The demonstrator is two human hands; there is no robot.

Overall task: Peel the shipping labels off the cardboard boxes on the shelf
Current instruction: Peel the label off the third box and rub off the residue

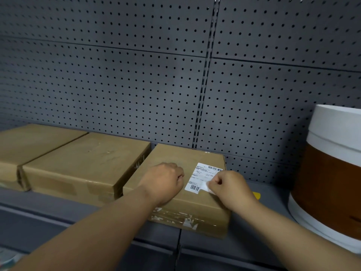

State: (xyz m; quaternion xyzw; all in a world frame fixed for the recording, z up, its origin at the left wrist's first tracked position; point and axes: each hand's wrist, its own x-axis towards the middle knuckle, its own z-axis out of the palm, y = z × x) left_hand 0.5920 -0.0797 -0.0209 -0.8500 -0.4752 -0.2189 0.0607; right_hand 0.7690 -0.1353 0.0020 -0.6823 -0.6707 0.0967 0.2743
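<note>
Three flat cardboard boxes lie side by side on a grey shelf (263, 194). The right box (172, 153) carries a white shipping label (203, 174) with barcodes on its top. My left hand (164, 180) rests on this box just left of the label, fingers curled under, nothing held in it. My right hand (228, 186) pinches the label's near right corner, which is lifted and folded back off the cardboard. The middle box (88, 161) and the left box (29, 141) show no label on their tops.
A large white and brown drum (330, 173) stands on the shelf at the right. A dark perforated back panel (136, 85) rises behind the boxes. Torn tape scraps (175, 218) mark the right box's front face. A small yellow thing (256, 195) peeks out behind my right hand.
</note>
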